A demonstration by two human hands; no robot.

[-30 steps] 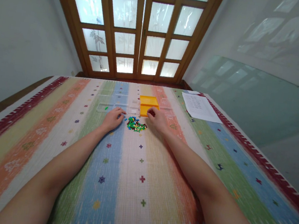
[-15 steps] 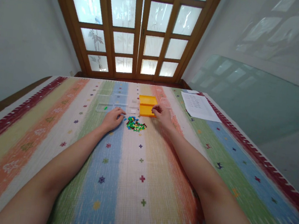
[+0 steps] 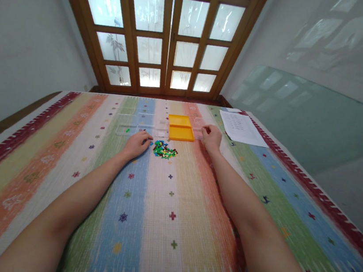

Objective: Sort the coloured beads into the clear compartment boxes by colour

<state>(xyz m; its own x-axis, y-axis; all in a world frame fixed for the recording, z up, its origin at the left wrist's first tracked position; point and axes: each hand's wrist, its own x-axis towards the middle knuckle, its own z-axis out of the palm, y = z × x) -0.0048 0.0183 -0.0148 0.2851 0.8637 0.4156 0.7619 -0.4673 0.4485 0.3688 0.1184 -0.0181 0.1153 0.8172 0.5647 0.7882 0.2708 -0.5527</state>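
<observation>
A pile of tiny green, blue, brown, yellow and white plastic pieces lies on the striped tablecloth. Just left of it rests my left hand, palm down, fingers loosely stretched toward the pile and nothing seen in them. My right hand is at a clear plastic box on the right, thumb and fingertips pinched together. A dark spot shows at the fingertips, too small to name. Between the hands, behind the pile, an orange-yellow box lies opened flat.
Several clear boxes stand left of the orange-yellow one; a bright green piece sits in the leftmost clear box. Printed paper lies at the back right. Beyond the table are wooden doors with frosted panes.
My right hand has moved right, from the orange-yellow box to the clear box beside it, still pinched. My left hand has stayed in nearly the same place.
</observation>
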